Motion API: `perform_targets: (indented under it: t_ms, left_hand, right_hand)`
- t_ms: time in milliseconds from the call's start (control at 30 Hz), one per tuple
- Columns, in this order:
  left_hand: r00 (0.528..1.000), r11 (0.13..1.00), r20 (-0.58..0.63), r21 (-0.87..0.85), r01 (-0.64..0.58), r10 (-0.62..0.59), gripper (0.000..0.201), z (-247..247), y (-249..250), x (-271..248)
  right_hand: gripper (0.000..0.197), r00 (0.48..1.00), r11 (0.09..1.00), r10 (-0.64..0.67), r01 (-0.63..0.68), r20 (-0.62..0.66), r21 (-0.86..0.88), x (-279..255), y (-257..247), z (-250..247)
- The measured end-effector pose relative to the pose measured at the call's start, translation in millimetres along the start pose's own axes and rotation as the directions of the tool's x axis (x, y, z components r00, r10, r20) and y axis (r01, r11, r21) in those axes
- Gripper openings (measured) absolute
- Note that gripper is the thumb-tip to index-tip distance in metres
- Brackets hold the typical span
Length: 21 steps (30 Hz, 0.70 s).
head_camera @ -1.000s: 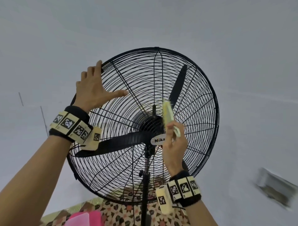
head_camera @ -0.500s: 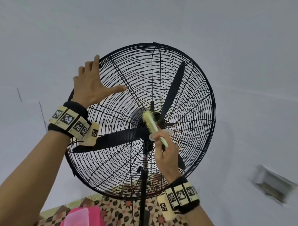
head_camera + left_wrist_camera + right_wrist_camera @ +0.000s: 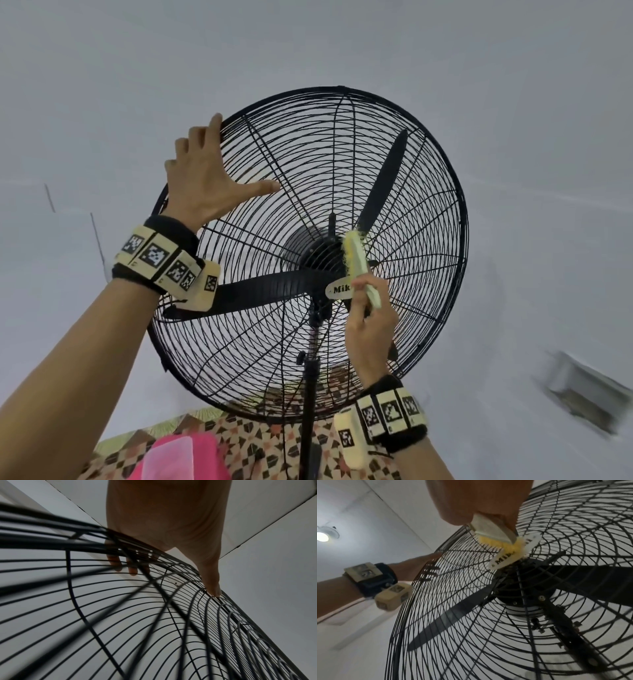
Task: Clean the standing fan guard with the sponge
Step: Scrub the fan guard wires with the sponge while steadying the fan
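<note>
Two-toned sponge point(image 3: 359, 263) (yellow, pale green) pinched in right hand point(image 3: 371, 329), against black guard point(image 3: 428, 212).

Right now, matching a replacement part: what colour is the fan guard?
Black, all the wires and rim of the fan guard; clearest in the head view.

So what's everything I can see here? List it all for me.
fan guard: one, black wire, round the blades
blades: three, black, behind the guard
name badge: one, white oval, guard centre
sponge: one, yellow and pale green, against the guard near the badge
fan pole: one, black, below the guard
patterned cloth: one, brown and cream, bottom edge
pink thing: one, bottom edge
ceiling lamp: one, lit
left hand: gripping the guard's rim
right hand: holding the sponge
</note>
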<state>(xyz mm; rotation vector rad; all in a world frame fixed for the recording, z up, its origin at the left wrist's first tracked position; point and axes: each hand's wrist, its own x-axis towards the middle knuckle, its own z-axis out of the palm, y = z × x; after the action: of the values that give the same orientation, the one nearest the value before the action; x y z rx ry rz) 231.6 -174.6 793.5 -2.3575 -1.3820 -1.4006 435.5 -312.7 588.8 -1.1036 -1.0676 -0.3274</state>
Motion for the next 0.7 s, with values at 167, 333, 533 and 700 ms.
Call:
perform_targets:
  t_ms: [167,333,533,700]
  left_hand:
    - [1.0,1.0,-0.006,-0.016,0.006,-0.006,0.139,3,-9,3]
    - [1.0,1.0,-0.016,-0.018,-0.012,0.012,0.138,4,-8,0]
    - [1.0,1.0,-0.016,-0.003,-0.005,0.005,0.143,4,-11,2]
    - [1.0,1.0,-0.017,0.011,-0.019,0.019,0.138,3,-8,-4]
  right_hand:
    - [0.021,0.987,0.999,-0.021,0.014,0.159,0.045,-3,-1,-10]
    - [0.02,0.998,1.0,0.02,-0.02,0.053,0.004,1,4,-9]
    - [0.013,0.966,0.993,-0.099,0.081,0.241,0.082,21,-31,-5]
    - [0.008,0.967,0.975,-0.185,0.159,0.176,0.154,98,-91,31]
